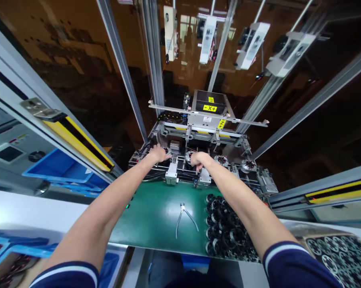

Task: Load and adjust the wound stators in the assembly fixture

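Round stators (221, 161) sit flat in a left-right row, hands (159, 153) (199, 159) on two.

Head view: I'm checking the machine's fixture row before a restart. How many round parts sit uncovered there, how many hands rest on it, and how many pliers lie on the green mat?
Uncovered round parts: 2
Hands on the row: 2
Pliers: 1
Total: 5

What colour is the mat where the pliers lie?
Green. The mat under the pliers shows clearly in the head view.
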The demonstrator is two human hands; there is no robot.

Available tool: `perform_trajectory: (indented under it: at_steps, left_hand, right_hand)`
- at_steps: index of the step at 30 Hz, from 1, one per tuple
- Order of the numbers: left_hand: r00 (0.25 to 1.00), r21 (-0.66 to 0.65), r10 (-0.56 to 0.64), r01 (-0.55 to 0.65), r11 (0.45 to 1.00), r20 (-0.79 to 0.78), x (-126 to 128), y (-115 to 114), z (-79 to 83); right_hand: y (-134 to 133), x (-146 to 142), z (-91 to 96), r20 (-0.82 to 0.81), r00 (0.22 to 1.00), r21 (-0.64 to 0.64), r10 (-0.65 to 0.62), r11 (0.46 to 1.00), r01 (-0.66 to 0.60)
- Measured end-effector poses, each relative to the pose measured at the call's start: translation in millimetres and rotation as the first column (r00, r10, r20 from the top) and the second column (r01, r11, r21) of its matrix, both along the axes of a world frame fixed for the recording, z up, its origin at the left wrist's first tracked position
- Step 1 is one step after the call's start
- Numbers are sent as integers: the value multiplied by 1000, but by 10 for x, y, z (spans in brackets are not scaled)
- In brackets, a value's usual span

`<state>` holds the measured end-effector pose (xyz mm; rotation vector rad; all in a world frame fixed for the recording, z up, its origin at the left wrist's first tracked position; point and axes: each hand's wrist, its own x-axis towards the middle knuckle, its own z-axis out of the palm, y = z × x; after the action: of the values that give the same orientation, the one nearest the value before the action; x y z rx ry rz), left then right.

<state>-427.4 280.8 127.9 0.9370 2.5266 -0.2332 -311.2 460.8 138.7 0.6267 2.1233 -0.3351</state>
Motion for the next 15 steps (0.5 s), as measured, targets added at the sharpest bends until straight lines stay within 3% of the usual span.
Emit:
perform_trajectory:
  at_steps: [2,4,7,9,12,13,15]
  left_hand:
    - [1000,-54,-10,12,998,29,-24,22,83]
    - [1000,-25,-23,23,999,20,-50,5,221]
    - [995,172,-46,61,983,-91,-56,-166,439]
    - [985,287,-111,145,947,-130,-9,-414,495]
    - [942,400,-333,290,869,39,169,-965,309]
    - [902,425,-406,312,850,149,254,-1173,169]
    - [828,430,-435,270,862,354,460,-1580,-192]
  right_hand:
    - [2,17,131,4,1000,-11,4,1000,-4]
    - [-20,75,353,-24,1000,-14,6,1000,-7]
    - [-135,256,724,-163,986,-11,43,999,-45]
    - [-279,455,879,-291,941,56,175,985,-165]
    - [-569,834,827,-393,799,179,456,890,-419]
    - [-676,962,725,-410,755,170,511,857,-487]
    - [-892,1193,417,-446,713,68,541,814,-576]
